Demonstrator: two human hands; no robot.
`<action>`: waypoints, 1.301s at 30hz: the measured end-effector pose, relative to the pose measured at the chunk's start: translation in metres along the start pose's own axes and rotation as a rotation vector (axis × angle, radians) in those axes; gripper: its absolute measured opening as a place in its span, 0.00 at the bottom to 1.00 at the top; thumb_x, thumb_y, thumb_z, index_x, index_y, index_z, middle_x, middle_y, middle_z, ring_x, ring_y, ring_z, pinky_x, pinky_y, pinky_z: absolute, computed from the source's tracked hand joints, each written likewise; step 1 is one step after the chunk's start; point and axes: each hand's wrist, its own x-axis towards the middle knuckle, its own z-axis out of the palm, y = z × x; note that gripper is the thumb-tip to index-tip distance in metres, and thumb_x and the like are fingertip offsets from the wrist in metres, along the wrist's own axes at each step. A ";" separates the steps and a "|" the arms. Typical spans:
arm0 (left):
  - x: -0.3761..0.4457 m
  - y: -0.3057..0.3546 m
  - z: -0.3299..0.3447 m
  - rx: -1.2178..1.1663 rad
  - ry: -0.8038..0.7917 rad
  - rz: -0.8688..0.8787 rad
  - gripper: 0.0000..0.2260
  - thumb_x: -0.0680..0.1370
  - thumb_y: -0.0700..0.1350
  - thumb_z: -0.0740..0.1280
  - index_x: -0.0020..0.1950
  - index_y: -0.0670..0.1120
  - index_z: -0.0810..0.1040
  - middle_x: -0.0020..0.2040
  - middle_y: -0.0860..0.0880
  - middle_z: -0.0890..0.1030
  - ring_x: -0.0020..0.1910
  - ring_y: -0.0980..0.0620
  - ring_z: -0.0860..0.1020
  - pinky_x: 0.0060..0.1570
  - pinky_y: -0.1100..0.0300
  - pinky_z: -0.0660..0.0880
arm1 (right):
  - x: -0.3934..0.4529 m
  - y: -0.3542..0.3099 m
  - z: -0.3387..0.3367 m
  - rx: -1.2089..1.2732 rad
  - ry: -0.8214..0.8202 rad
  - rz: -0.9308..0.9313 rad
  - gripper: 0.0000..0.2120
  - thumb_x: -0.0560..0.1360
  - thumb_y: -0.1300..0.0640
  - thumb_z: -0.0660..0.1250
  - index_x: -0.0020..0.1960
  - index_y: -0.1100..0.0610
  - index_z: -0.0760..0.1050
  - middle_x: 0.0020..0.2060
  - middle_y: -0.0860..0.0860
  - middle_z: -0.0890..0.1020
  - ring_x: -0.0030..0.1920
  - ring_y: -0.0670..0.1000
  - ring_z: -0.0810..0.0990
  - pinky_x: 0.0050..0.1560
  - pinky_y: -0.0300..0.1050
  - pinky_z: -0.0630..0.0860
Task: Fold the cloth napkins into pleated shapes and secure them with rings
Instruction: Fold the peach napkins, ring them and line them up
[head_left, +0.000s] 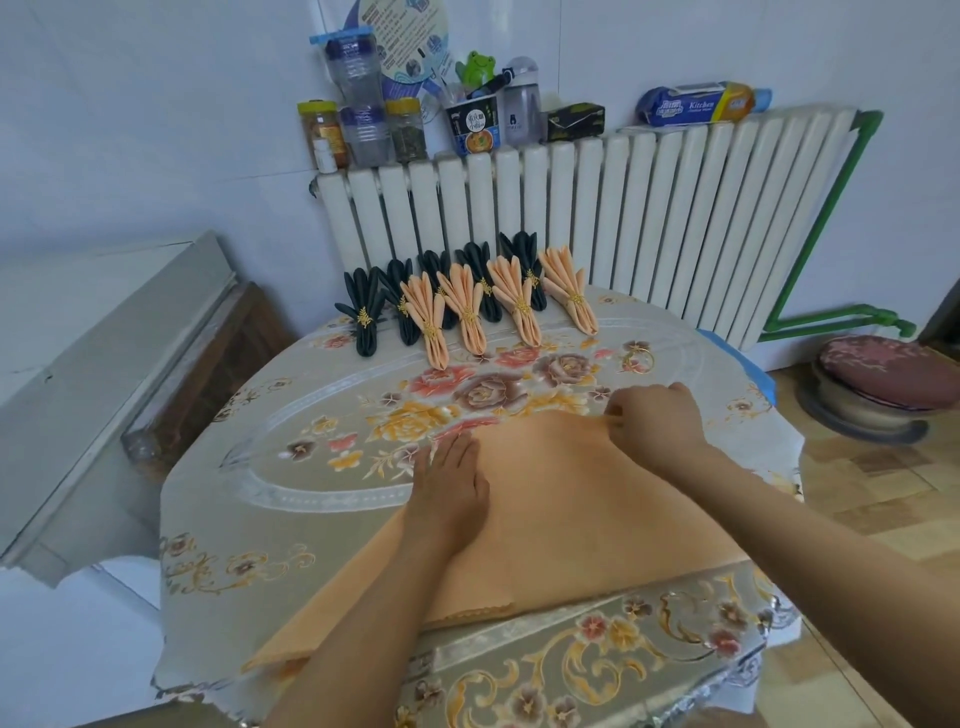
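Two hands on the peach napkin (561, 509), which lies spread flat on the near half of the counter (270, 467). My left hand (449, 488) rests flat on it, fingers straight, holding nothing. My right hand (657, 418) pinches its far edge. Finished pleated napkins stand at the far edge: a black one (366, 312) at left, a peach one (569, 291) at right, each ringed. One loose gold ring (642, 359) lies beyond my right hand.
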 end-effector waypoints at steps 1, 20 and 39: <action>-0.002 0.001 0.000 -0.009 0.018 0.023 0.22 0.83 0.47 0.48 0.77 0.47 0.56 0.78 0.51 0.55 0.77 0.55 0.50 0.74 0.54 0.38 | -0.016 -0.005 0.000 0.051 0.031 -0.030 0.10 0.74 0.60 0.59 0.46 0.52 0.79 0.39 0.49 0.83 0.41 0.51 0.78 0.52 0.45 0.66; -0.004 0.000 -0.006 0.081 -0.155 0.123 0.26 0.79 0.64 0.48 0.77 0.60 0.50 0.79 0.50 0.49 0.77 0.50 0.47 0.74 0.47 0.43 | -0.133 -0.079 0.061 0.263 0.301 -0.196 0.14 0.68 0.46 0.59 0.35 0.46 0.82 0.31 0.43 0.78 0.33 0.50 0.75 0.34 0.45 0.70; -0.004 -0.002 -0.004 0.119 -0.188 0.119 0.28 0.77 0.69 0.49 0.76 0.64 0.51 0.79 0.51 0.49 0.77 0.49 0.46 0.73 0.45 0.44 | -0.161 -0.082 0.063 0.377 0.317 -0.395 0.06 0.65 0.57 0.69 0.43 0.52 0.80 0.37 0.47 0.79 0.37 0.50 0.75 0.35 0.44 0.73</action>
